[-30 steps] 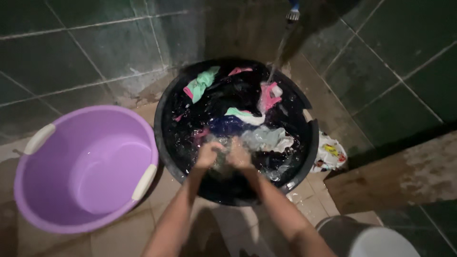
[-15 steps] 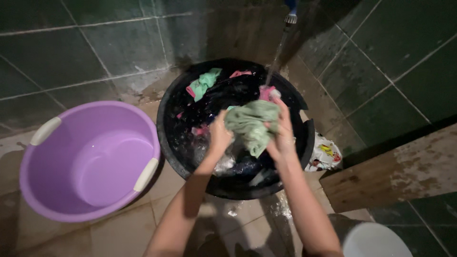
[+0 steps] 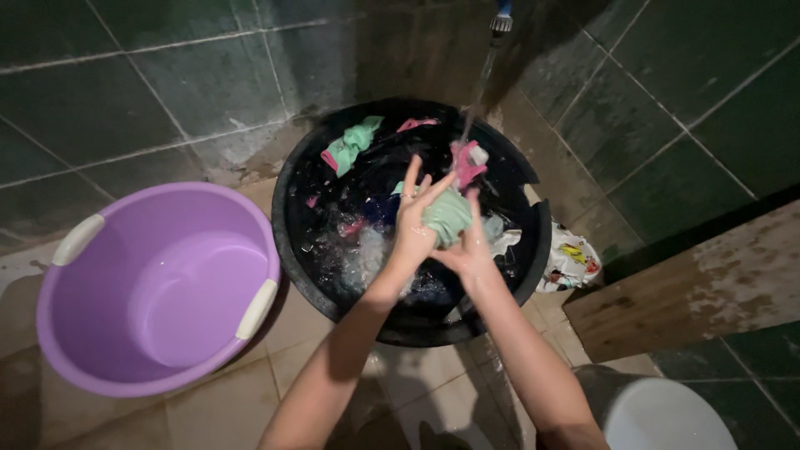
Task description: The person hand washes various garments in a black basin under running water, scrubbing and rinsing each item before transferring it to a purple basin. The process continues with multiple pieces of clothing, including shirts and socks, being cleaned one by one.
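A black round basin stands on the tiled floor, full of water and several coloured garments. Over its middle I squeeze a balled-up pale green cloth between both hands. My left hand presses it from the left with fingers fanned upward. My right hand cups it from below and the right. A thin stream of water falls from a tap at the top into the far side of the basin, near a pink garment.
A purple plastic tub with white handles sits left of the basin, holding nothing visible. A printed plastic bag lies right of the basin. A wooden board leans at the right, a white container stands bottom right. Dark tiled walls close the corner.
My hands went from rubbing cloth in the water to lifting the green cloth above it. Since then the cloth has been squeezed from a loose bundle into a small ball.
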